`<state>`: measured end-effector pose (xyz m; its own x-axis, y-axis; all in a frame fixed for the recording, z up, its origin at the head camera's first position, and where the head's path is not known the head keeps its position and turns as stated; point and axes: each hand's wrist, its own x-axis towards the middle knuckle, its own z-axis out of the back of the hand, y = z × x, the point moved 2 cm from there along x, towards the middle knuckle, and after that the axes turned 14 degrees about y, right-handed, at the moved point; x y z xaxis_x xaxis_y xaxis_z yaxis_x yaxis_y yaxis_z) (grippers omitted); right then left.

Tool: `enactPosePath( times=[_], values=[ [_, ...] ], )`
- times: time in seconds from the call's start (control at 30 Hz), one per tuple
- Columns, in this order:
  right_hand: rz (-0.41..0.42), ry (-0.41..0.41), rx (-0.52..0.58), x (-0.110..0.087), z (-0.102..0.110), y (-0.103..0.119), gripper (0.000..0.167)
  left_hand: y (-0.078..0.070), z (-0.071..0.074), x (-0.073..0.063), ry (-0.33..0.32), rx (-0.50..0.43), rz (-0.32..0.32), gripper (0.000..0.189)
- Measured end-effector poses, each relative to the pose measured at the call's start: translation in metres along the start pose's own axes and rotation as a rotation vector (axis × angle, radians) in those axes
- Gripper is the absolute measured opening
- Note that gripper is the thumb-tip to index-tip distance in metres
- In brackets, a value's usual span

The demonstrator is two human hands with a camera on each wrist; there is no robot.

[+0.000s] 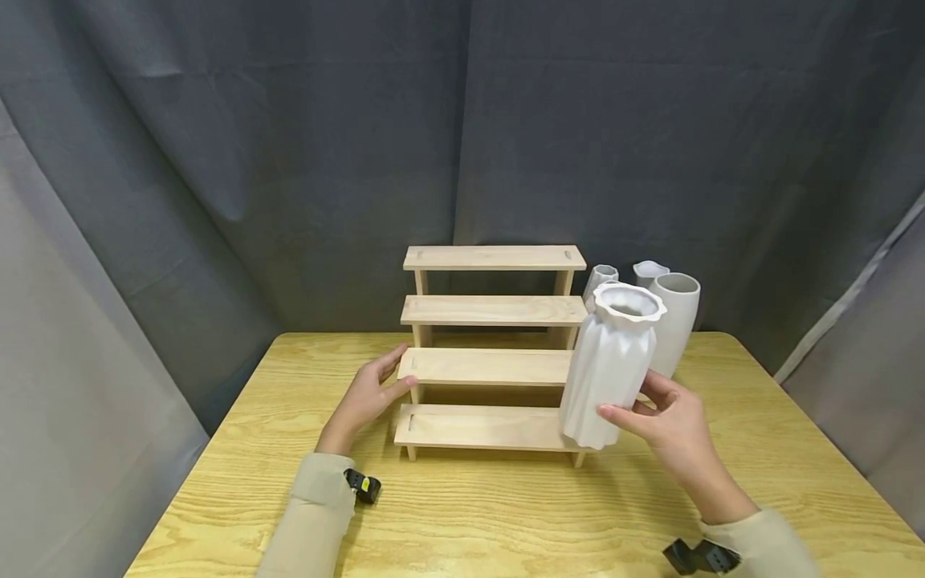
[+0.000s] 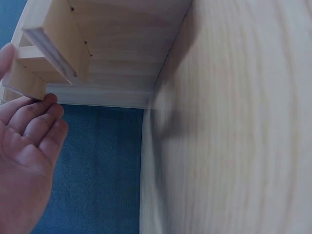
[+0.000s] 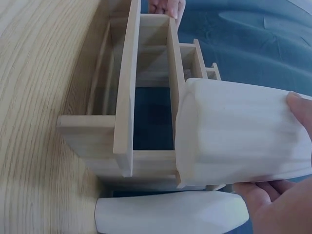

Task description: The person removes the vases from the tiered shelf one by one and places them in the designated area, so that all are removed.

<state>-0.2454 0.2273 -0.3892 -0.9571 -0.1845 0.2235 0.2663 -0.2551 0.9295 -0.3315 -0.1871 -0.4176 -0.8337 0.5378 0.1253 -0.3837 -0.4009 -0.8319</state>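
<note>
A four-step wooden display stand stands on the table. My left hand grips the left end of its second step from the bottom, thumb over the top edge and fingers at the side. My right hand holds a white pleated vase with a scalloped rim, thumb on the near side and fingers partly hidden behind it. The vase leans slightly, its mouth up, overlapping the stand's right end in the head view. In the right wrist view, the vase's base is off the table, close by the steps.
Behind the held vase, at the stand's right, are a tall smooth white vase, a wavy-rimmed vase and a narrow vase. A dark grey curtain hangs behind the wood-grain table.
</note>
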Motion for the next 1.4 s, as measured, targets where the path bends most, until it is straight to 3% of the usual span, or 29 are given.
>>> enactPosePath(
  times=[0.1,0.33,0.47,0.7,0.93,1.4],
  values=[
    [-0.009,-0.01,-0.007,-0.002,0.004,0.0,0.068,0.001,0.0,0.0,-0.001,0.003,-0.003,0.065],
    [-0.023,-0.035,0.005,-0.005,0.011,-0.004,0.067,0.041,-0.003,0.012,-0.024,0.001,-0.013,0.067],
    [-0.013,-0.043,0.048,-0.006,0.015,-0.006,0.063,0.042,-0.003,0.012,-0.031,-0.003,-0.027,0.067],
    [-0.036,-0.074,-0.038,-0.008,0.024,-0.009,0.068,0.044,-0.002,0.012,-0.031,0.013,-0.021,0.071],
    [-0.044,-0.082,-0.004,-0.008,0.031,-0.014,0.071,0.043,-0.002,0.012,-0.031,0.012,-0.021,0.071],
    [-0.111,-0.114,-0.131,-0.006,0.037,-0.027,0.078,0.044,-0.002,0.013,-0.036,0.009,-0.01,0.07]
  ],
)
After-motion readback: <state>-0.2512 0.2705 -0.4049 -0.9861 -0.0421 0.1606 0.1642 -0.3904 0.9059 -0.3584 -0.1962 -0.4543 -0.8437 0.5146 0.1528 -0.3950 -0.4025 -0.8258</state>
